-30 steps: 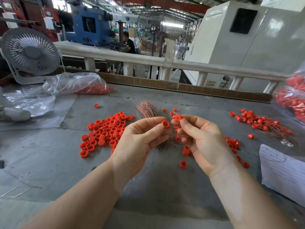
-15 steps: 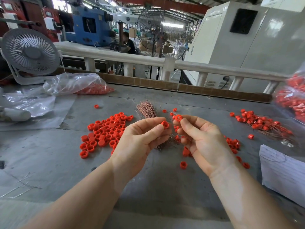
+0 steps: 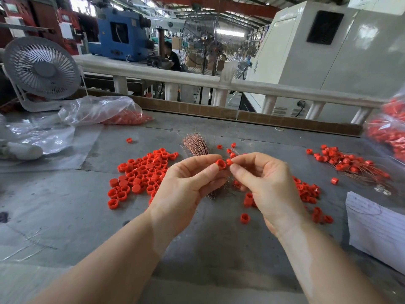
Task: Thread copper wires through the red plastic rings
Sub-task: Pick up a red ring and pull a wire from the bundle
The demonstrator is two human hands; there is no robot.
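My left hand (image 3: pixel 186 185) pinches a red plastic ring (image 3: pixel 220 164) between thumb and forefinger above the table. My right hand (image 3: pixel 265 185) pinches a second, smaller red piece (image 3: pixel 229 161) right beside that ring, nearly touching it. Any wire between the fingers is too thin to make out. A bundle of copper wires (image 3: pixel 197 143) lies on the grey table just behind and under my hands. A pile of loose red rings (image 3: pixel 142 172) sits left of my left hand. Rings threaded on wires (image 3: pixel 350 165) lie at the right.
A white desk fan (image 3: pixel 41 66) stands at the back left beside a clear bag of red rings (image 3: pixel 105 113). Another bag of red parts (image 3: pixel 390 132) is at the right edge. A lined paper sheet (image 3: pixel 377 229) lies front right. A white railing (image 3: pixel 197 80) borders the table's far side.
My right hand has moved its red piece left, close against the ring in my left hand. My left hand has barely shifted.
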